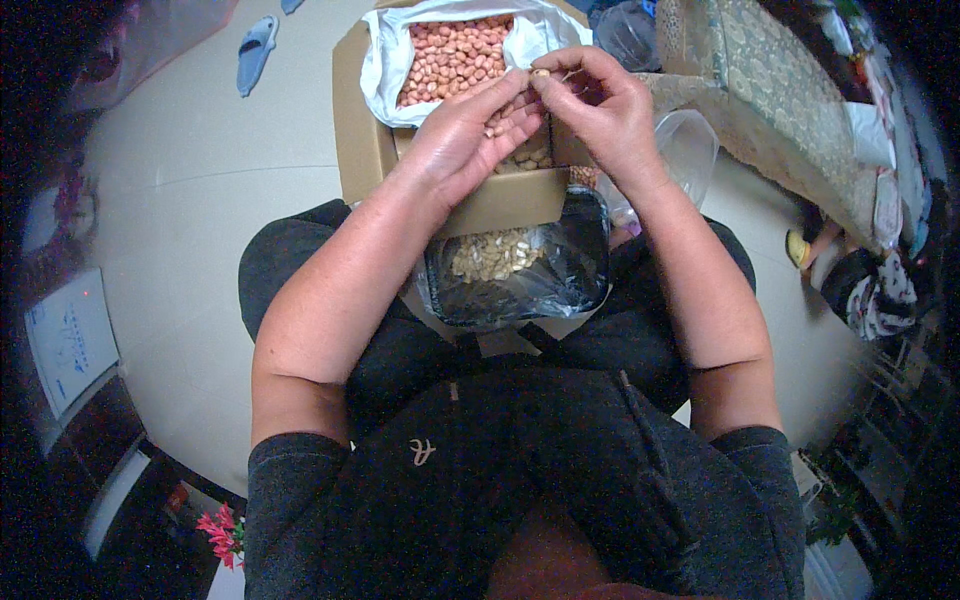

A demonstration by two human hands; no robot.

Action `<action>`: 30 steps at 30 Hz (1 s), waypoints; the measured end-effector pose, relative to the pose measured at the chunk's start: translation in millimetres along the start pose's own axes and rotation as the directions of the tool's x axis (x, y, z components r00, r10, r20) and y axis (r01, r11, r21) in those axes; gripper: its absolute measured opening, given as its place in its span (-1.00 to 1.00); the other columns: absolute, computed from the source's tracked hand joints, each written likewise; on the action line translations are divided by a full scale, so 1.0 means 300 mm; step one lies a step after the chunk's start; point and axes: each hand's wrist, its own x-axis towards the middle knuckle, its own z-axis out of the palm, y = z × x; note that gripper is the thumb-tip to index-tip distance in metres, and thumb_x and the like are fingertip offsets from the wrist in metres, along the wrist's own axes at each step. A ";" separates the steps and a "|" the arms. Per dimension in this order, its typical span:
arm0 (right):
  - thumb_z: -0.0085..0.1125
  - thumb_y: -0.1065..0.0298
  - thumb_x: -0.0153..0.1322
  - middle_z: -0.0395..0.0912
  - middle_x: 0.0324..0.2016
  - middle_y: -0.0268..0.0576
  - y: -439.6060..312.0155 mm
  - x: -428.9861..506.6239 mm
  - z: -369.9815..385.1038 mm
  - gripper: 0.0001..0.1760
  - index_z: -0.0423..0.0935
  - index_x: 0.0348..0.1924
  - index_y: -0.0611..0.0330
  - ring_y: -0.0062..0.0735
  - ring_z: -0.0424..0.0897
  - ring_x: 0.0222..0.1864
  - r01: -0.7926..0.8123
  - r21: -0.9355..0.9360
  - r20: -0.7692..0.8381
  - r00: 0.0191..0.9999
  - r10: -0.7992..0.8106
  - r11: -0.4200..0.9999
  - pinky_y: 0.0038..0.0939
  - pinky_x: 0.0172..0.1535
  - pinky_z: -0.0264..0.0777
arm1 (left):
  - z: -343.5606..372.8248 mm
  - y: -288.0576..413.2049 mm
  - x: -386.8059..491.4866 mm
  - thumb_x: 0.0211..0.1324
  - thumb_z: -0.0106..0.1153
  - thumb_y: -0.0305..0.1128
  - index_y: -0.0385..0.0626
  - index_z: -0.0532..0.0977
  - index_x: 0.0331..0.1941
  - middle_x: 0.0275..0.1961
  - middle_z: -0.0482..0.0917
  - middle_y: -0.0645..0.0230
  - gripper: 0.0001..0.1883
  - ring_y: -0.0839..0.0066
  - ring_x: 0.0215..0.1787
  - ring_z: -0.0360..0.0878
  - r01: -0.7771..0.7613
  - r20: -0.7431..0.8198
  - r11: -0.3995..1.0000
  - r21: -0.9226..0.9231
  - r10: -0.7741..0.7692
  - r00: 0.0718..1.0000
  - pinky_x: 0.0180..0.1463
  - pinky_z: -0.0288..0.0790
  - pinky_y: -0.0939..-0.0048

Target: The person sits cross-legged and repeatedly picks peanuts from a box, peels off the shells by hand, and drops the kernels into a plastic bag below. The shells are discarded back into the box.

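Observation:
My left hand (466, 146) is palm up, fingers slightly curled around several loose peanut kernels (501, 124). Thumb and index finger of my right hand (611, 101) pinch a small tan piece (540, 73), apparently a peanut, against the left fingertips. Both hands are over a cardboard box (360, 112). Inside it, a white plastic bag (386, 71) with a rolled-down rim holds many pink-skinned peanut kernels (457, 56). Pale, lumpy pieces, perhaps unshelled peanuts (529, 159), show below my left fingers. Nearer my body, a black plastic-lined container (577, 262) holds broken peanut shells (499, 255).
A clear plastic bag (690, 142) stands right of the box. Beyond it is furniture with a patterned cover (780, 97). Another person's foot wears a yellow slipper (798, 249) at right. A blue slipper (256, 56) lies on the tiled floor (187, 225) at left.

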 end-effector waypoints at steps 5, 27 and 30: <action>0.22 0.38 0.29 0.58 -0.41 -0.33 -0.021 0.009 -0.047 -0.88 0.58 -0.33 0.19 -0.66 0.52 -0.35 -0.258 0.337 0.144 0.964 0.222 0.905 -0.59 -0.23 0.41 | -0.024 0.021 0.021 0.26 -0.04 -0.43 -0.36 0.37 0.02 -0.04 0.51 0.14 -0.69 0.40 -0.01 0.52 0.068 0.150 0.968 -0.241 -0.032 0.988 0.08 0.48 0.46; 0.13 0.29 0.30 0.55 -0.54 -0.21 0.065 -0.006 0.001 -0.82 0.54 -0.41 0.24 -0.43 0.51 -0.47 -0.068 -0.362 0.537 0.800 0.268 0.930 -0.39 -0.36 0.39 | -0.072 0.066 0.018 0.18 -0.17 -0.57 -0.10 0.18 0.21 -0.56 0.19 0.61 -0.53 0.81 -0.64 0.06 0.025 0.058 0.985 -0.171 -0.015 0.998 -0.67 -0.06 0.78; 0.07 0.24 0.25 0.58 -0.41 0.03 0.088 -0.006 0.046 -0.79 0.58 -0.37 0.14 0.05 0.57 -0.31 0.127 -0.549 0.574 0.776 0.262 0.826 -0.06 -0.21 0.44 | -0.074 0.068 0.025 0.18 -0.18 -0.57 -0.10 0.23 0.15 -0.56 0.19 0.61 -0.59 0.81 -0.64 0.06 0.043 0.070 0.972 -0.233 -0.028 0.997 -0.67 -0.07 0.78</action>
